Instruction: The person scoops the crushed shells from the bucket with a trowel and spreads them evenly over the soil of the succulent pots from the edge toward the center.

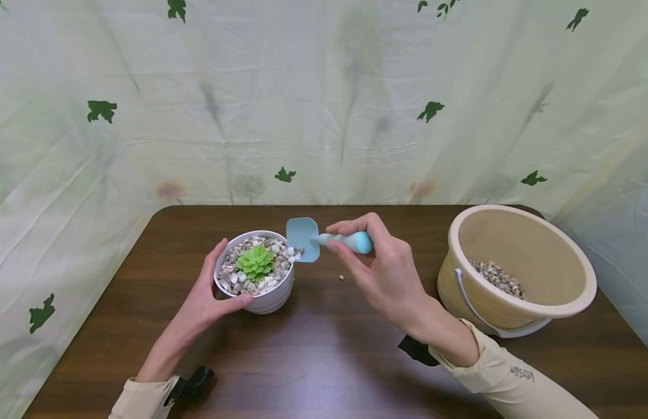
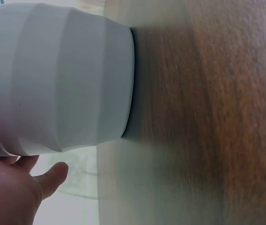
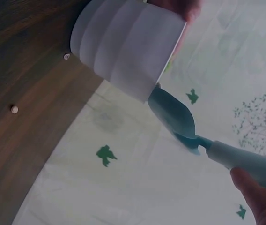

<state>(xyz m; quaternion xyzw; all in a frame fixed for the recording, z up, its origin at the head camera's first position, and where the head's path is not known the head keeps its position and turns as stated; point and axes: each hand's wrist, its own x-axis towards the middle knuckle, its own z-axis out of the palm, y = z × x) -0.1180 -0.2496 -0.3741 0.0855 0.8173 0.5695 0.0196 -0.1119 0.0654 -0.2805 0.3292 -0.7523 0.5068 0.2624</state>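
My left hand grips the side of a white ribbed flower pot, thumb in front and fingers at its left. Inside the pot, a green succulent sits amid small pebbles. My right hand holds a small light-blue garden trowel by its handle. The trowel's blade is tilted at the pot's right rim, with a few pebbles at its lower edge. In the right wrist view the blade meets the rim. The left wrist view shows the pot's base standing on the table.
A beige bucket with a grey handle stands at the right, pebbles in its bottom. One loose pebble lies on the brown wooden table between pot and bucket. A pale curtain with green leaf shapes hangs behind.
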